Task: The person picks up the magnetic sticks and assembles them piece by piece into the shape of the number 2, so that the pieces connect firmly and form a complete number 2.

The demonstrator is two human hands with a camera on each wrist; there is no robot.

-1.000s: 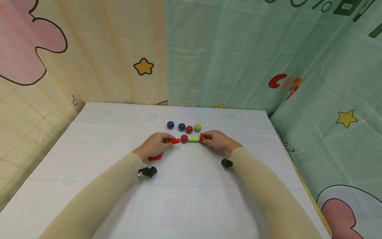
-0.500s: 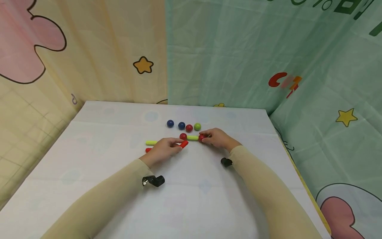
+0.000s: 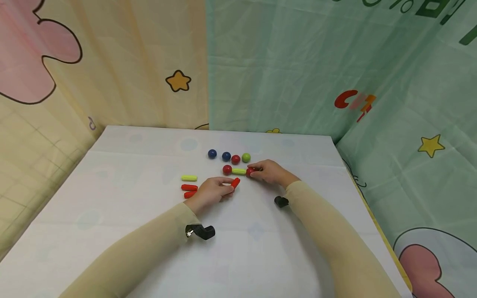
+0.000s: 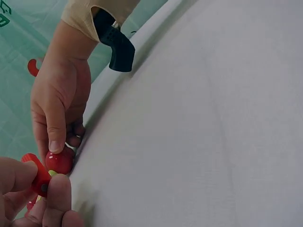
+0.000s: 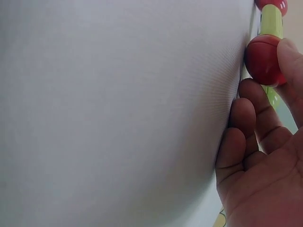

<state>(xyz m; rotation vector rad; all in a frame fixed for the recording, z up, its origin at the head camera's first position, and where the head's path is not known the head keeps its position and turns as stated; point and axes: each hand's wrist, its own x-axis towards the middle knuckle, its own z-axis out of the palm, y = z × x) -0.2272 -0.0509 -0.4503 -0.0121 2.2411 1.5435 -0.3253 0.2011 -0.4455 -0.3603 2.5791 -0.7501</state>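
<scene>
My left hand (image 3: 213,191) pinches a short red rod (image 3: 235,183) between thumb and fingers, just in front of a joined piece. That piece is a yellow-green rod (image 3: 239,171) with a red ball (image 3: 227,169) at its left end and another red ball (image 3: 250,172) at its right end. My right hand (image 3: 273,173) holds the right-end ball, and in the right wrist view the thumb lies on this ball (image 5: 263,60). The left wrist view shows a dark spot on the end of the held red rod (image 4: 41,181).
Behind the joined piece lie two blue balls (image 3: 212,154), a red ball (image 3: 235,159) and a green ball (image 3: 246,157). Left of my left hand are a yellow-green rod (image 3: 189,178) and two red rods (image 3: 189,187) on the white table (image 3: 253,248).
My left hand has moved right and nearer the front with the red rod, which now tilts upward. The rods on the left have come into view. My right hand has barely moved.
</scene>
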